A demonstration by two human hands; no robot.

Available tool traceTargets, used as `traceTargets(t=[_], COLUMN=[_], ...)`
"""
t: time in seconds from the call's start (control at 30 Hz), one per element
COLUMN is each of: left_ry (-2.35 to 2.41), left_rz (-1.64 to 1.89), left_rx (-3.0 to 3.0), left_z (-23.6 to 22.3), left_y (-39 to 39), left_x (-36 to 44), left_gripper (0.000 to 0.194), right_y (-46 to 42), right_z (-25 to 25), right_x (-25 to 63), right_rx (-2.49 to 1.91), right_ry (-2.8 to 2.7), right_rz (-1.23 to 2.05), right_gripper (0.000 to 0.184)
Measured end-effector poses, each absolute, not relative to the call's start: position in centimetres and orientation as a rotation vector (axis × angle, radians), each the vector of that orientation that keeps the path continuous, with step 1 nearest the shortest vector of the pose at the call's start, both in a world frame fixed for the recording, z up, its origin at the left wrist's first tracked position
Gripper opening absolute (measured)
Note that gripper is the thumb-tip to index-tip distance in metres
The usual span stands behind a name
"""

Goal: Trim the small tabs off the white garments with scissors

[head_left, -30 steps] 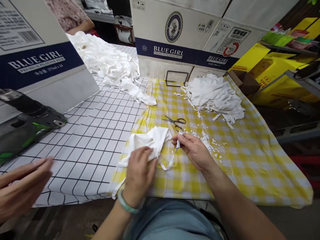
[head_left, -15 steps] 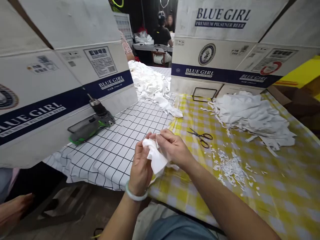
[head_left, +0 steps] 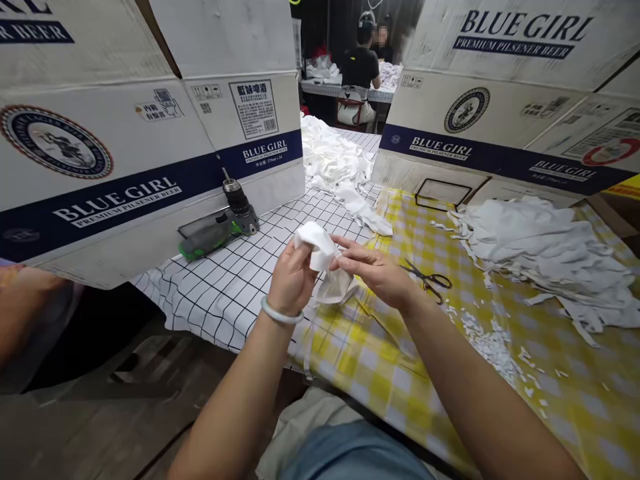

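A small piece of white cloth (head_left: 314,241) is held up above the table, looped over at the top, with a thinner part hanging below. My left hand (head_left: 291,280), with a pale bangle at its wrist, is closed on its left side, thumb in front. At its right edge my right hand (head_left: 383,272) pinches the cloth between thumb and fingers, the other fingers stretched out. Just right of that hand, dark scissors (head_left: 429,277) lie spread on the yellow checked cover (head_left: 350,357). Small white scraps (head_left: 493,343) are scattered nearer to me.
A pile of white cloth pieces (head_left: 545,257) lies right, another heap (head_left: 337,157) at the back. A cordless drill (head_left: 220,230) rests by the left carton (head_left: 145,160); another carton (head_left: 500,127) stands behind. A black wire frame (head_left: 443,193) leans there. People sit beyond; someone's arm shows left.
The view has swung left. The cloth is raised and turned, its loop now facing up. My right hand's fingers have straightened and moved a little away from my left.
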State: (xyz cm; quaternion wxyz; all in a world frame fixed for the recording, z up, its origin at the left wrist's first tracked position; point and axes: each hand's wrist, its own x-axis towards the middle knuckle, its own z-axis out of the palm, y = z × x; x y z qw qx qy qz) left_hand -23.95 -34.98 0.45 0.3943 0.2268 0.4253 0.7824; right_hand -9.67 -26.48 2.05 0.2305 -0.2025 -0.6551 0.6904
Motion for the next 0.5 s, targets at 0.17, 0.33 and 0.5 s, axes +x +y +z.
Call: traceTargets(t=[0.17, 0.33, 0.5], left_ry=[1.292, 1.985, 2.144], left_rz=[2.103, 1.860, 1.565], left_rx=[0.771, 0.976, 1.040], left_z=[2.4, -1.0, -6.3], left_y=[-34.5, -38.4, -40.9], left_x=[-27.4, -30.1, -26.3], left_gripper=[0.015, 0.029, 0.032], right_y=[-23.9, -23.5, -26.0], right_z=[3.4, 1.6, -4.1], right_x=[-8.4, -7.1, -10.2], right_rx=[-0.788, -0.724, -0.667], right_ry=[-1.877, -2.214, -2.372], right_rz=[1.516, 1.567, 1.239], right_gripper=[0.027, 0.032, 0.019])
